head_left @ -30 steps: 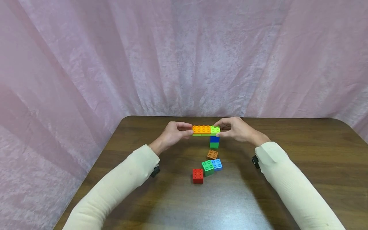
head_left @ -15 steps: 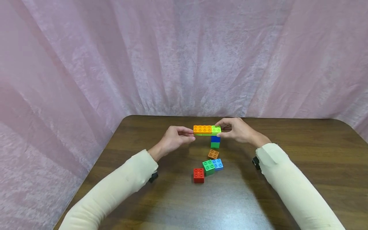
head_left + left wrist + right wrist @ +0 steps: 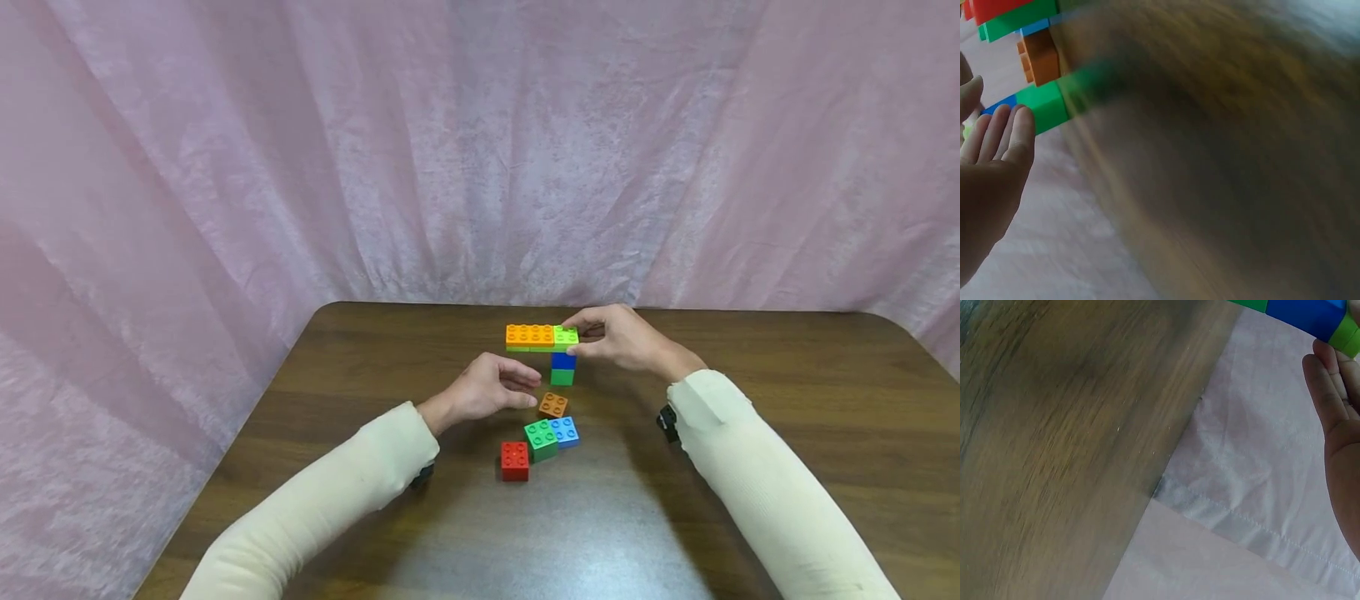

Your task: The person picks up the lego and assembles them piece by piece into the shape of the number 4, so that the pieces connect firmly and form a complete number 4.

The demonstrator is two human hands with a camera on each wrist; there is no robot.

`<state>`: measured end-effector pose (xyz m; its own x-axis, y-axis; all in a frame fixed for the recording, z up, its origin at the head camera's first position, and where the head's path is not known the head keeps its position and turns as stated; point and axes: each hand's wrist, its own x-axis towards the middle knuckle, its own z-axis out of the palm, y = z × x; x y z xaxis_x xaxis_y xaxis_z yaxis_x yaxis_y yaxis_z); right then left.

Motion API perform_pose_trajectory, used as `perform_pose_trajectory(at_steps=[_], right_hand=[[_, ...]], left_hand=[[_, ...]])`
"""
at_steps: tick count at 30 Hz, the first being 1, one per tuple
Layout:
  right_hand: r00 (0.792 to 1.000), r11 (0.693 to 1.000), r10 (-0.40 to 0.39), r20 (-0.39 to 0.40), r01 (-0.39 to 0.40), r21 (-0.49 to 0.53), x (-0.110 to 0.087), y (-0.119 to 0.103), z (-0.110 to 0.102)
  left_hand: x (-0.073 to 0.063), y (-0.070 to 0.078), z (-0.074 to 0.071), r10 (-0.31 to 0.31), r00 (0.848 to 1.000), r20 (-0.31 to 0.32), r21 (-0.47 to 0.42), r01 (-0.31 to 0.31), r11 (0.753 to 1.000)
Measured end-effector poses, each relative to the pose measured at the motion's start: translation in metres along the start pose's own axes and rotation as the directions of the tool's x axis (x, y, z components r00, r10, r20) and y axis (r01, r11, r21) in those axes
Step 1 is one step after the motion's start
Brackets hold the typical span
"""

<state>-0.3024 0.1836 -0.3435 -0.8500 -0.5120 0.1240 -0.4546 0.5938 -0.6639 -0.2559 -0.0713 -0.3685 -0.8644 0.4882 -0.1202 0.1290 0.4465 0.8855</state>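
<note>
In the head view my right hand (image 3: pixel 621 340) pinches the right end of a lime green toy building brick (image 3: pixel 566 337) between thumb and fingers. This layer tops a column of a blue brick (image 3: pixel 563 362) and a green brick (image 3: pixel 562 377). A long yellow-orange brick (image 3: pixel 529 335) sits on the lime layer, which juts out leftward past the column. My left hand (image 3: pixel 487 388) holds nothing; its fingers reach toward a small brown-orange brick (image 3: pixel 553 405) on the table. The left wrist view shows the left fingers (image 3: pixel 1021 128) extended, overlapping the column.
Nearer to me on the wooden table (image 3: pixel 360 467) lie a light blue brick (image 3: pixel 566 431), a second green brick (image 3: pixel 542 440) beside it, and a red brick (image 3: pixel 514 461). A pink curtain (image 3: pixel 480 150) hangs behind the table's far edge.
My left hand has let go of the left end of the yellow-orange and lime piece and moved down and right, close to the brown-orange brick. My right hand keeps its place.
</note>
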Motion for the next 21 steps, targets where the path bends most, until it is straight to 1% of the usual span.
perform_pose_trajectory(at_steps=[4, 8, 12, 17, 19, 21], right_hand=[[1.000, 1.000, 0.012, -0.002, -0.012, 0.007, -0.002, 0.004, -0.004], [1.000, 0.999, 0.023, -0.015, -0.022, 0.024, -0.004, 0.007, -0.007], [1.000, 0.999, 0.009, -0.018, -0.008, 0.051, -0.004, 0.007, -0.006], [1.000, 0.999, 0.006, -0.026, -0.005, 0.044, -0.005, 0.006, -0.006], [0.999, 1.000, 0.016, -0.028, -0.016, 0.027, -0.006, 0.007, -0.007], [0.999, 1.000, 0.027, -0.025, -0.027, 0.016, -0.008, 0.008, -0.008]], left_hand=[[0.007, 0.001, 0.009, 0.003, 1.000, 0.007, 0.043, -0.003, 0.999], [0.012, 0.001, 0.014, -0.012, 1.000, 0.006, 0.100, 0.011, 0.995], [0.016, -0.001, 0.018, -0.016, 1.000, 0.010, 0.188, 0.014, 0.982], [0.019, -0.002, 0.022, 0.009, 0.999, 0.031, 0.292, -0.017, 0.956], [0.019, -0.001, 0.024, 0.020, 0.999, 0.035, 0.314, -0.030, 0.949], [0.019, 0.000, 0.024, 0.023, 0.999, 0.034, 0.319, -0.033, 0.947]])
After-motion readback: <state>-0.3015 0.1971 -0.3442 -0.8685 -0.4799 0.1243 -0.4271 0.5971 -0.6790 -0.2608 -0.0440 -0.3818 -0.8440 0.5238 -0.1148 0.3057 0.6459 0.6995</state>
